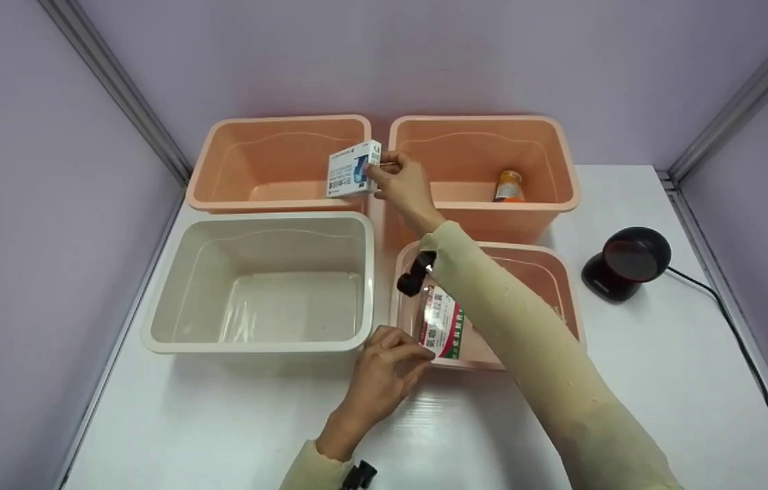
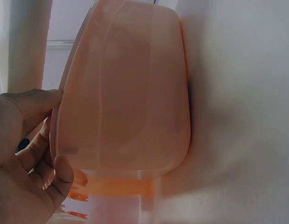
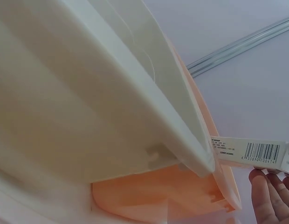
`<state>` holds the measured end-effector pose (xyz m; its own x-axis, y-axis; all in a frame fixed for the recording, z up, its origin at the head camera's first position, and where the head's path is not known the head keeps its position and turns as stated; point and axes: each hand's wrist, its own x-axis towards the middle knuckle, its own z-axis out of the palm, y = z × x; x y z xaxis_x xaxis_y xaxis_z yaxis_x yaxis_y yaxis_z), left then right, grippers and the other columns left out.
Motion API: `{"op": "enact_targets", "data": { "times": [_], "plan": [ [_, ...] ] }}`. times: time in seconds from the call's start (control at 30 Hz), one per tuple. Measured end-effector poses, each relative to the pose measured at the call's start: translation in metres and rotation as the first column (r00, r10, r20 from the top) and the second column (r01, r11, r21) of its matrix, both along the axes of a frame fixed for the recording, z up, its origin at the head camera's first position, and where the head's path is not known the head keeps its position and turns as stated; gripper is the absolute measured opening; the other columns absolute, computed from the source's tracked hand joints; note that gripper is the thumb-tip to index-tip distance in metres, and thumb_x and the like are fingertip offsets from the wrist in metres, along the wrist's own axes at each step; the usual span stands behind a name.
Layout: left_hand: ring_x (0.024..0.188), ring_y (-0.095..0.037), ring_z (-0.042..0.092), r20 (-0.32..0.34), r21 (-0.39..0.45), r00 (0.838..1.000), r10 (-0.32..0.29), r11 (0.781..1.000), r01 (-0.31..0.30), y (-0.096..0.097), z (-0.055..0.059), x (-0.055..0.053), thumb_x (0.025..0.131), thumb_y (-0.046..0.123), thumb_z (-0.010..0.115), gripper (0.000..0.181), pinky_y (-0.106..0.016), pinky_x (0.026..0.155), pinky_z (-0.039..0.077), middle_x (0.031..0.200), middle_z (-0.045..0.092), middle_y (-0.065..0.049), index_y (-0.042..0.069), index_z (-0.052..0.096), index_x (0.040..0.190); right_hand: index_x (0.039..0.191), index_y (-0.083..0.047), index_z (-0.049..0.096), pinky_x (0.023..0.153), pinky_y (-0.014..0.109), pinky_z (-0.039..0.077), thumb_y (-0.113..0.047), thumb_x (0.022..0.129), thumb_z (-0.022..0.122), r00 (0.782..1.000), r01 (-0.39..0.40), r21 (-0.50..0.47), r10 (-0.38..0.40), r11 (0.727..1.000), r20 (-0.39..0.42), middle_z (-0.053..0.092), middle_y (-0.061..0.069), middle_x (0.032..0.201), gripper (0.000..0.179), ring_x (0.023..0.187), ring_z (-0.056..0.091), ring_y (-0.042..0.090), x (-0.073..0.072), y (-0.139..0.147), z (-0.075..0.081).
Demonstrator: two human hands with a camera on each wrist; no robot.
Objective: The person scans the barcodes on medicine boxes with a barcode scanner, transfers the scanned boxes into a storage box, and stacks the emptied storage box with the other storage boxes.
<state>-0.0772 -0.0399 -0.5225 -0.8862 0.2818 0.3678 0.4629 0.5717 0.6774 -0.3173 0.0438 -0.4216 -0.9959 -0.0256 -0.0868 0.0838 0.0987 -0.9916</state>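
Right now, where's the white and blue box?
In the head view, the right hand pinches the white and blue box at the right end of the back-left orange bin.

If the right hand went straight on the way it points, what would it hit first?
Holding the white box ahead of it, the right hand would likely meet the far rim of the back-left orange bin; if high enough to clear it, the wall behind. Height is unclear.
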Motion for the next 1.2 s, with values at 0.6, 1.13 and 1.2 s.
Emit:
{"op": "enact_targets", "data": {
  "times": [0.6,1.13,1.2],
  "plan": [
    [0.101,-0.010,0.056,0.009,-0.009,1.000,-0.009,1.000,0.010,-0.003,-0.001,0.000,0.084,0.022,0.081,0.011,-0.033,0.090,0.047,0.092,0.065,0.012,0.026,0.078,0.093,0.127,-0.008,0.060,0.082,0.037,0.059,-0.024,0.095,0.068,0.994,-0.108,0.049,0.109,0.993,-0.013,0.070,0.009,0.114,0.036,0.104,0.071,0.030,0.009,0.010,-0.001],
    [0.097,-0.009,0.055,-0.016,-0.020,1.000,-0.008,1.000,0.008,-0.005,-0.002,-0.001,0.083,0.023,0.082,0.011,-0.034,0.089,0.046,0.091,0.064,0.012,0.026,0.078,0.093,0.127,-0.005,0.061,0.089,0.048,0.058,-0.025,0.094,0.069,0.990,-0.134,0.054,0.136,0.989,-0.030,0.067,0.006,0.106,0.039,0.096,0.072,0.027,0.022,0.036,-0.005],
    [0.098,-0.009,0.055,-0.011,-0.021,1.000,-0.006,1.000,0.006,-0.005,-0.002,-0.002,0.083,0.025,0.082,0.011,-0.033,0.089,0.046,0.091,0.064,0.012,0.026,0.078,0.093,0.127,-0.005,0.061,0.087,0.046,0.058,-0.023,0.094,0.069,0.989,-0.141,0.046,0.143,0.989,-0.035,0.066,0.006,0.106,0.039,0.097,0.072,0.028,0.024,0.039,-0.004]
  ]
}}
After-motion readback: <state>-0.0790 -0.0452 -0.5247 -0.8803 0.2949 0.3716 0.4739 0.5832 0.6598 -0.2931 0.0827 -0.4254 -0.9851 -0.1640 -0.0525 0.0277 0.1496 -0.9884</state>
